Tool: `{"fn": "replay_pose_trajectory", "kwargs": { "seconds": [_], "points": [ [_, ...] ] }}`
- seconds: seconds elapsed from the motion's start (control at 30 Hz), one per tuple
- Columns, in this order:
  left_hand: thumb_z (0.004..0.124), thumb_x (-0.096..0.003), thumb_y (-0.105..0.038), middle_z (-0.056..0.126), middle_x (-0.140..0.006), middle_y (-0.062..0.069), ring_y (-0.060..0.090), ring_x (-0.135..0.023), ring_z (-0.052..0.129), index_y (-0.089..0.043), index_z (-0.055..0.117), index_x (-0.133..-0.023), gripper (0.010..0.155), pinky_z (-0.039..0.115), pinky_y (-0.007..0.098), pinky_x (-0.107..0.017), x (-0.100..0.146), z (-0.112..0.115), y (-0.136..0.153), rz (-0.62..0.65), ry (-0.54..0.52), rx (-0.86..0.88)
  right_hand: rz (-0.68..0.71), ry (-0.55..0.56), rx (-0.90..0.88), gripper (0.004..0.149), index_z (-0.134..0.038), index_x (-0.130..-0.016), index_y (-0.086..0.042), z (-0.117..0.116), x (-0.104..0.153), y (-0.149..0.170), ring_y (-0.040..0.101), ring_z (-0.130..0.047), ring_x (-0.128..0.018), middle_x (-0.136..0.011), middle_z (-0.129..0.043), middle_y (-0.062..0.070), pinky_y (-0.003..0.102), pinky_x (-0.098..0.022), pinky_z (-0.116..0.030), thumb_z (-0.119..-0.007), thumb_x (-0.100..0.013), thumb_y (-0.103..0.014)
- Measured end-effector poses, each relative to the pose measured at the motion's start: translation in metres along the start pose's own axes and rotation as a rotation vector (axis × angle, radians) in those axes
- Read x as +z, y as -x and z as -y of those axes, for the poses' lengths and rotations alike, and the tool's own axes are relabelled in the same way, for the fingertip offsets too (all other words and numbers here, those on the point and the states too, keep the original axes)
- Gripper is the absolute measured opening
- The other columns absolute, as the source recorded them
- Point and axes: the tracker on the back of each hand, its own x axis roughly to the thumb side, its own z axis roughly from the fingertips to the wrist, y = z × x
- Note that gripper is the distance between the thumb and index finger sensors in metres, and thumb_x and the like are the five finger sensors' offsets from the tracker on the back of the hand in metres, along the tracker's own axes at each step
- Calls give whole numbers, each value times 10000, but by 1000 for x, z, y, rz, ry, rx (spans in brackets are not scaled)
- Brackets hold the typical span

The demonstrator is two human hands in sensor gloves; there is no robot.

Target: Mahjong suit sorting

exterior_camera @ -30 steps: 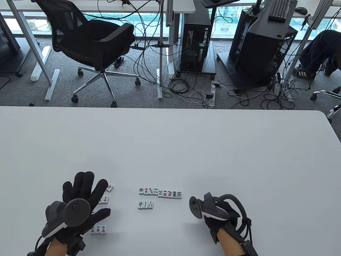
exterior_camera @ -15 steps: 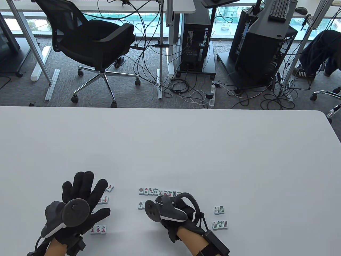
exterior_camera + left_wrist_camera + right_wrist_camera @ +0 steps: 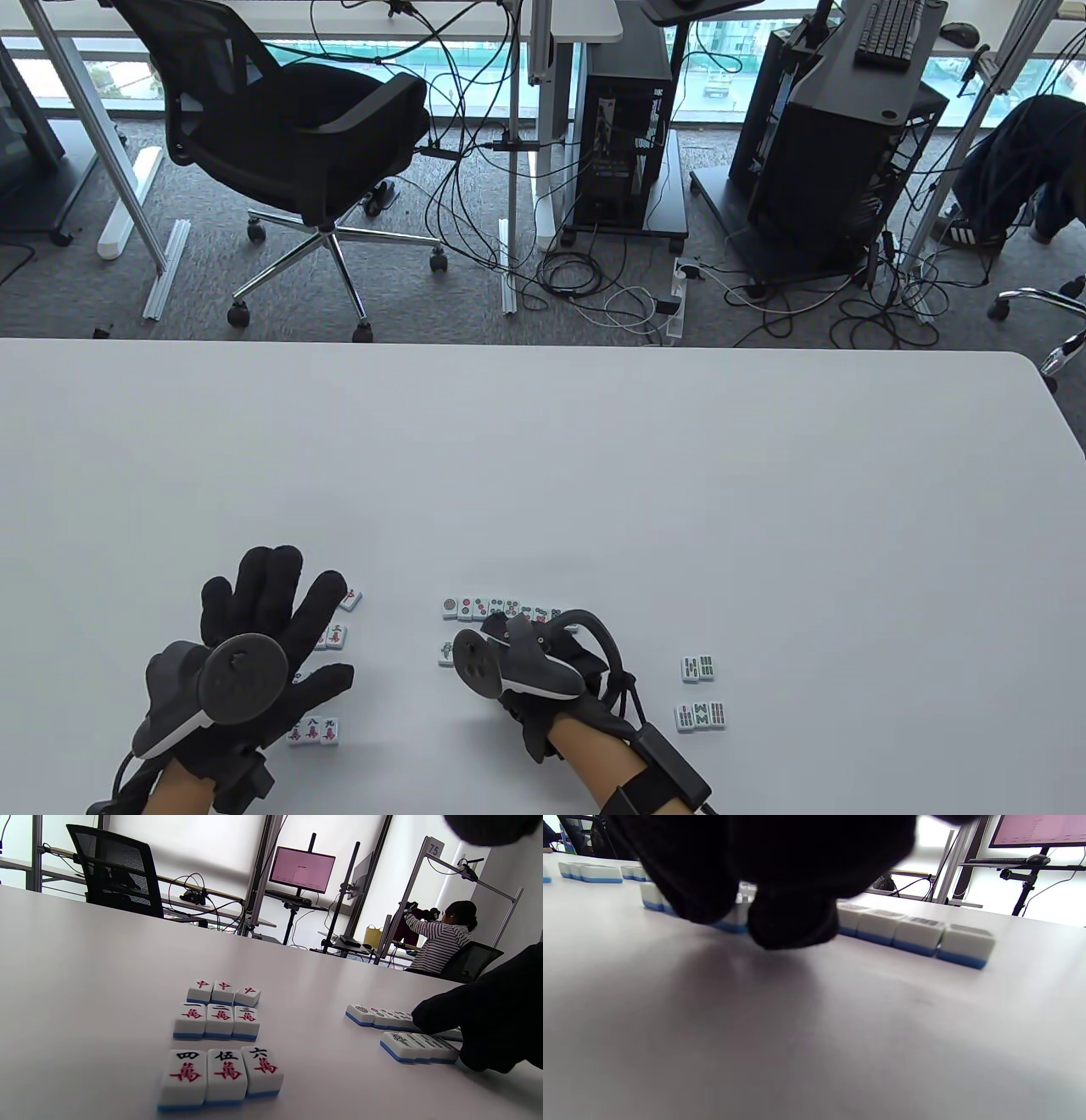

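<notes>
White mahjong tiles with blue backs lie face up in small groups on the counter. At the left are three red-marked tiles (image 3: 223,992), a row reading one, two, three (image 3: 216,1020), a row reading four, five, six (image 3: 220,1075), and another short row (image 3: 313,731) nearer the edge. In the middle lies a long row of circle tiles (image 3: 496,608), with a short bamboo row (image 3: 418,1047) just below it. At the right sit two bamboo tiles (image 3: 697,669) and three more (image 3: 701,716).

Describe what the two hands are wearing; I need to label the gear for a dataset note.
Both the left hand and the right hand wear black fabric gloves. On the back of each sits a dark grey tracker with a white underside and a round disc end. Black straps circle each wrist, a black cable loops over the right tracker, and a black box is strapped on the right forearm.
</notes>
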Motion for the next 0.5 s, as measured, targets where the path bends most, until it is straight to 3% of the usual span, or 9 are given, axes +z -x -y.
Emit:
{"fn": "replay_pose_trajectory", "kwargs": {
  "seconds": [0.13, 0.3, 0.5],
  "points": [
    [656, -364, -730, -60, -1127, -83, 240, -1106, -80, -429, 273, -1087, 872, 39, 652, -753, 0, 0, 0, -2, 0, 2, -3, 29, -18, 610, -707, -947, -76, 15, 13, 15, 126, -895, -159, -501, -962, 54, 261, -93, -808, -826, -437, -389],
    [656, -364, -730, -60, -1127, -81, 242, -1106, -79, -427, 273, -1088, 873, 39, 652, -752, 0, 0, 0, -2, 4, -2, -97, 5, 1, 611, -701, -959, -87, 30, 33, 59, 139, -906, -180, -532, -961, 61, 271, -114, -815, -825, -441, -385],
    [656, -365, -729, -59, -1127, -81, 242, -1106, -80, -427, 273, -1088, 872, 39, 652, -752, 0, 0, -1, -1, 6, -6, -260, -102, 53, 605, -687, -983, -122, 22, 59, 124, 155, -916, -229, -584, -954, 69, 285, -155, -827, -829, -448, -367]
  ]
}}
